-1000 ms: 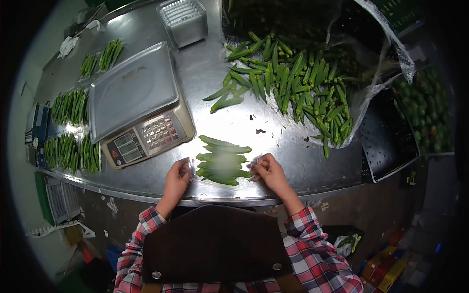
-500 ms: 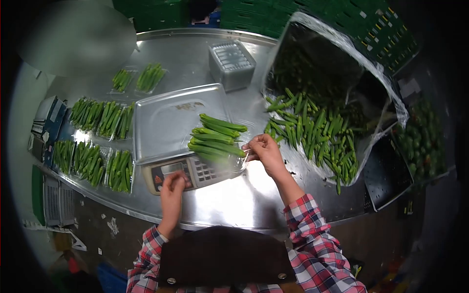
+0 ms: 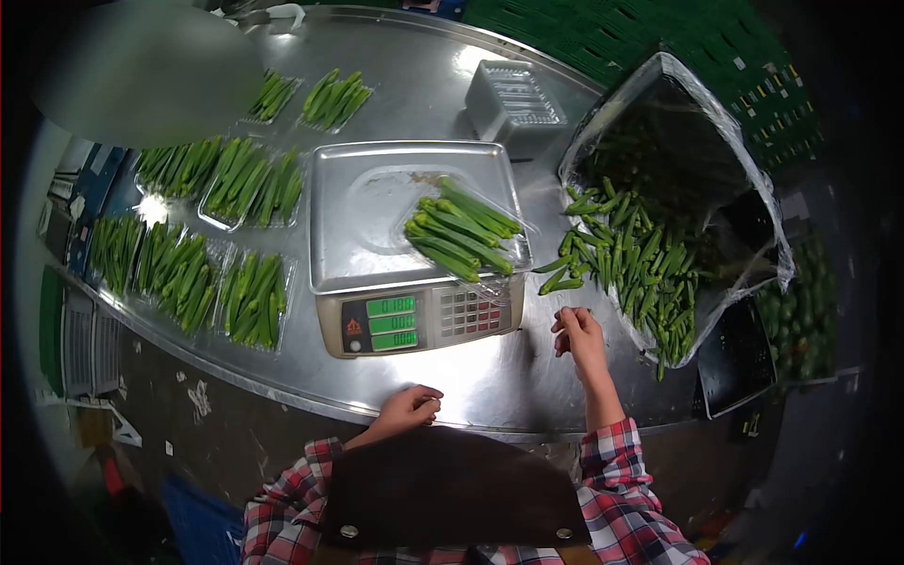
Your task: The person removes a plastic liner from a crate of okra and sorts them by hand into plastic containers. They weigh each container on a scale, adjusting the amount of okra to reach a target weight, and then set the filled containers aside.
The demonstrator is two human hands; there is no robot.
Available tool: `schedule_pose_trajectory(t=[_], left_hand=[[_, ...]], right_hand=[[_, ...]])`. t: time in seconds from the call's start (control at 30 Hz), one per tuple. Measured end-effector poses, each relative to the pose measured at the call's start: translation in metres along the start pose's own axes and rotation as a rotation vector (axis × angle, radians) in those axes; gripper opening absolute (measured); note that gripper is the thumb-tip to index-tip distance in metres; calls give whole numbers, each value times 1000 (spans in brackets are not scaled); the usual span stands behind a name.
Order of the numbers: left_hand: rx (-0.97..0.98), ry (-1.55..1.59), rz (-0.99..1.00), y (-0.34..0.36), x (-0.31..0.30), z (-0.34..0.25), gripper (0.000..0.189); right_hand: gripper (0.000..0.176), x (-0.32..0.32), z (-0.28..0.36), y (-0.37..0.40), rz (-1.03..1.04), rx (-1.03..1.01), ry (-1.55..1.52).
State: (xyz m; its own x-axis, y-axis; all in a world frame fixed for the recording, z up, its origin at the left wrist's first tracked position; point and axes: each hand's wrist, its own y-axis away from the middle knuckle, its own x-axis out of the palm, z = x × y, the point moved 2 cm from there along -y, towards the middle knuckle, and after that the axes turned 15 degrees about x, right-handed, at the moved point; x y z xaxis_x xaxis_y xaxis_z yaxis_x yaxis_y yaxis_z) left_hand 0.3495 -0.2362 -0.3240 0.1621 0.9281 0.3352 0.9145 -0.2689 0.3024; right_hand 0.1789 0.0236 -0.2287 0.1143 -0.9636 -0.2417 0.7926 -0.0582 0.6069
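A clear plastic tray of okra (image 3: 461, 231) rests on the right side of the metal scale pan (image 3: 353, 254), its okra lying slanted. Below the pan, the scale (image 3: 424, 320) shows lit green displays; the top one appears to read 0.180. My right hand (image 3: 578, 337) hovers over the steel table, right of the scale keypad, with loosely bent fingers and nothing in it. Near the table's front edge is my left hand (image 3: 410, 411), also without anything, its fingers relaxed and slightly apart. Loose okra (image 3: 650, 273) spills from a lined crate just beyond my right hand.
Several filled okra trays (image 3: 250, 188) stand in rows left of the scale. A stack of clear plastic trays (image 3: 516, 108) is behind it. The plastic-lined crate (image 3: 673, 71) lies tipped at right, near a black crate (image 3: 739, 363). Green crates (image 3: 603, 38) line the back.
The okra tray has gone from my right hand onto the scale pan, and the display is now lit. My right hand moved away to the right; my left hand drew back from the scale.
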Motion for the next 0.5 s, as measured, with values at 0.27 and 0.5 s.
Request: schedule_pose_trajectory(t=[0.27, 0.5], left_hand=[[61, -72, -130, 1, 10, -26, 30], [22, -114, -212, 5, 20, -4, 28]], right_hand=[[27, 9, -7, 1, 185, 45, -35], [35, 68, 16, -5, 433, -28, -214]])
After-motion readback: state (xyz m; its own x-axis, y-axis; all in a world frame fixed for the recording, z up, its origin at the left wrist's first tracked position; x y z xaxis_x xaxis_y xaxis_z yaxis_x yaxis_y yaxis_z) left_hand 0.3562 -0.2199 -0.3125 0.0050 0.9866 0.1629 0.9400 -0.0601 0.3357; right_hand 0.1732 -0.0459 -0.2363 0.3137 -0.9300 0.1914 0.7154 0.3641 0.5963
